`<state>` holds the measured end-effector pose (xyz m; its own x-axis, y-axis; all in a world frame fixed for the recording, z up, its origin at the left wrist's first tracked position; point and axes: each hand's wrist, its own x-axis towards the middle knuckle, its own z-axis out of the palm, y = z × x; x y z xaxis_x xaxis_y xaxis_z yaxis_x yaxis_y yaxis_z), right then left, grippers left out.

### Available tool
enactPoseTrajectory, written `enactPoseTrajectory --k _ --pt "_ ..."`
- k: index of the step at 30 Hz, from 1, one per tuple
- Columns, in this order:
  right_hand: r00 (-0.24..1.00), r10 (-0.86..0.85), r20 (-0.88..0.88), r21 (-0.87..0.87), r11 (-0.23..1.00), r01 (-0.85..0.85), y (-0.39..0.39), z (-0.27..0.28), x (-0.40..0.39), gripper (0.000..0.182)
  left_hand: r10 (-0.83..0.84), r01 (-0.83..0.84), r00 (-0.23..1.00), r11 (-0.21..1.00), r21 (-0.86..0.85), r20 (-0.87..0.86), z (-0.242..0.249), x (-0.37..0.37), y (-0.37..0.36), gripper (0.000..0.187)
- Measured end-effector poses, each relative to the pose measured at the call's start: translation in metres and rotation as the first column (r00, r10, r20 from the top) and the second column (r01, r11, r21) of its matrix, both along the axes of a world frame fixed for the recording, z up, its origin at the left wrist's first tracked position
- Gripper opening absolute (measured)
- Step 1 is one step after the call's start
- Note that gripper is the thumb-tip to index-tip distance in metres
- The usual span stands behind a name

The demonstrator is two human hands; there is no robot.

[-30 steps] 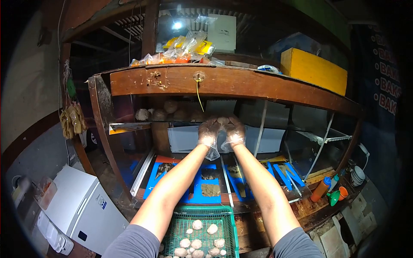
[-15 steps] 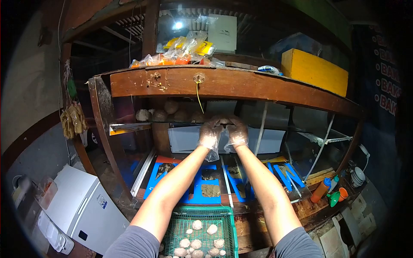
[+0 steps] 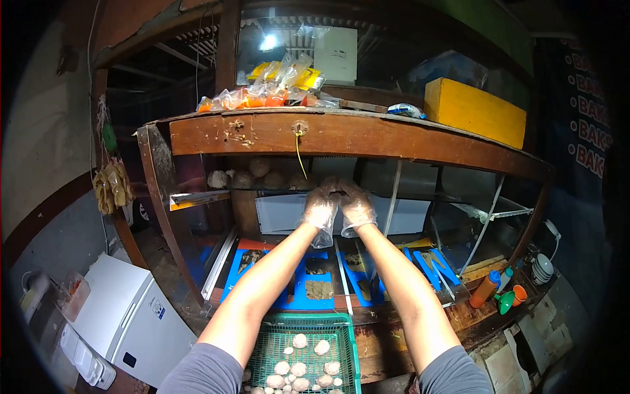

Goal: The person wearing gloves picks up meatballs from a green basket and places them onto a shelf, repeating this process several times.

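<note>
My left hand (image 3: pixel 321 205) and my right hand (image 3: pixel 357 205), both in clear plastic gloves, reach together into the glass display case. Their fingers curl inward and meet at the shelf's edge; whatever lies between them is hidden in shadow. Just left of my left hand, a row of large greyish meatballs (image 3: pixel 274 179) rests on the upper shelf, with another meatball (image 3: pixel 260 167) stacked on top. Below my forearms stands a green plastic basket (image 3: pixel 355 354) holding several smaller meatballs (image 3: pixel 299 369).
A wooden beam (image 3: pixel 367 138) crosses above my hands, with a yellow string (image 3: pixel 300 157) dangling from it. On top lie bagged orange items (image 3: pixel 252 98) and a yellow box (image 3: pixel 474 113). Bottles (image 3: pixel 485 289) stand at right, a white freezer (image 3: pixel 125 315) at left.
The rounded shape visible between my fingertips earlier is now hidden. My hands have drawn closer together at the fingertips, and the view has shifted slightly.
</note>
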<state>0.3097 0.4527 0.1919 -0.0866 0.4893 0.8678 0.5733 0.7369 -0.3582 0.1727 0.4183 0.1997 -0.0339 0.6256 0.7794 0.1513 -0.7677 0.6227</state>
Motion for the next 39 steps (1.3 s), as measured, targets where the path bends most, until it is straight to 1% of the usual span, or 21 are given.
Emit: enactPoseTrajectory --k 2,4,5,6,7,8,10,13,14,15,16,18,20,24,25,28,29,33,37,38,39 --pt "0.999 0.038 -0.019 -0.023 0.999 -0.039 -0.004 -0.002 0.0 0.041 0.007 -0.006 1.0 0.999 -0.044 0.019 -0.006 -0.003 0.004 0.05" --pt "1.0 0.001 -0.01 0.027 1.0 0.0 -0.01 -0.005 -0.001 0.044 0.014 -0.011 0.999 0.996 -0.084 0.041 -0.009 -0.006 0.001 0.054" --pt "1.0 0.002 -0.009 0.023 1.0 -0.002 -0.014 -0.007 0.0 0.044 0.067 -0.066 0.998 0.994 -0.085 0.018 -0.012 -0.009 -0.001 0.053" --pt "1.0 -0.026 0.001 -0.059 0.998 0.026 -0.029 -0.001 0.0 0.046 0.121 -0.121 0.993 0.989 -0.084 -0.005 -0.013 -0.011 -0.006 0.051" --pt "0.999 -0.053 0.014 -0.14 0.989 0.054 -0.042 0.004 -0.001 0.048 0.123 -0.123 0.992 0.989 -0.086 -0.003 -0.013 -0.014 -0.013 0.051" --pt "0.999 -0.05 0.016 -0.143 0.988 0.052 -0.054 0.007 -0.002 0.048 0.136 -0.137 0.991 0.984 -0.112 -0.013 -0.014 -0.017 -0.02 0.05" --pt "1.0 -0.008 -0.003 -0.089 0.996 0.007 -0.072 0.007 -0.001 0.047 0.15 -0.151 0.988 0.978 -0.141 -0.022 -0.016 -0.023 -0.037 0.048" --pt "0.998 0.048 -0.047 -0.117 0.992 -0.053 -0.095 0.001 0.001 0.047 0.115 -0.122 0.992 0.972 -0.203 -0.047 -0.021 -0.035 -0.059 0.048" --pt "0.998 0.049 -0.048 -0.125 0.991 -0.054 -0.103 -0.001 0.002 0.047 0.154 -0.168 0.983 0.975 -0.143 -0.102 -0.024 -0.039 -0.066 0.048" --pt "1.0 -0.022 0.022 -0.144 0.989 0.025 -0.112 -0.002 0.002 0.047 0.195 -0.21 0.969 0.974 -0.082 -0.154 -0.025 -0.042 -0.075 0.048" --pt "0.991 -0.091 0.094 -0.158 0.982 0.105 -0.122 -0.003 0.002 0.046 0.195 -0.211 0.968 0.973 -0.093 -0.156 -0.026 -0.045 -0.085 0.048" --pt "0.995 -0.053 0.087 -0.135 0.989 0.065 -0.142 -0.005 0.002 0.049 0.169 -0.176 0.971 0.984 -0.029 -0.167 -0.027 -0.051 -0.107 0.044" --pt "0.997 0.008 0.078 -0.056 0.998 -0.004 -0.159 -0.01 0.003 0.051 0.153 -0.165 0.97 0.985 -0.054 -0.19 -0.027 -0.058 -0.13 0.044" --pt "0.996 0.032 0.084 -0.103 0.994 -0.023 -0.197 -0.028 0.003 0.054 0.083 -0.098 0.972 0.993 -0.058 -0.22 -0.036 -0.077 -0.172 0.045" --pt "0.995 0.07 0.068 -0.124 0.99 -0.061 -0.205 -0.035 0.003 0.055 0.105 -0.126 0.962 0.989 -0.071 -0.253 -0.041 -0.082 -0.184 0.046" --pt "0.996 0.089 0.032 -0.206 0.975 -0.081 -0.242 -0.048 -0.005 0.055 0.075 -0.112 0.964 0.984 -0.136 -0.254 -0.055 -0.097 -0.218 0.047" --pt "0.996 0.084 0.025 -0.224 0.972 -0.076 -0.254 -0.051 -0.008 0.052 0.083 -0.119 0.955 0.987 -0.112 -0.283 -0.065 -0.103 -0.224 0.047" --pt "0.992 0.118 -0.04 -0.333 0.935 -0.125 -0.295 -0.062 -0.019 0.05 0.083 -0.142 0.945 0.976 -0.167 -0.317 -0.075 -0.117 -0.268 0.048" --pt "0.988 0.154 -0.023 -0.366 0.918 -0.151 -0.327 -0.07 -0.026 0.052 0.008 -0.08 0.959 0.967 -0.242 -0.283 -0.087 -0.13 -0.303 0.047" --pt "0.988 0.153 -0.011 -0.372 0.916 -0.146 -0.332 -0.076 -0.028 0.05 0.046 -0.123 0.941 0.97 -0.212 -0.334 -0.087 -0.134 -0.311 0.045" --pt "0.987 0.161 0.009 -0.373 0.916 -0.146 -0.338 -0.076 -0.031 0.05 0.026 -0.104 0.949 0.967 -0.233 -0.315 -0.094 -0.138 -0.316 0.045"
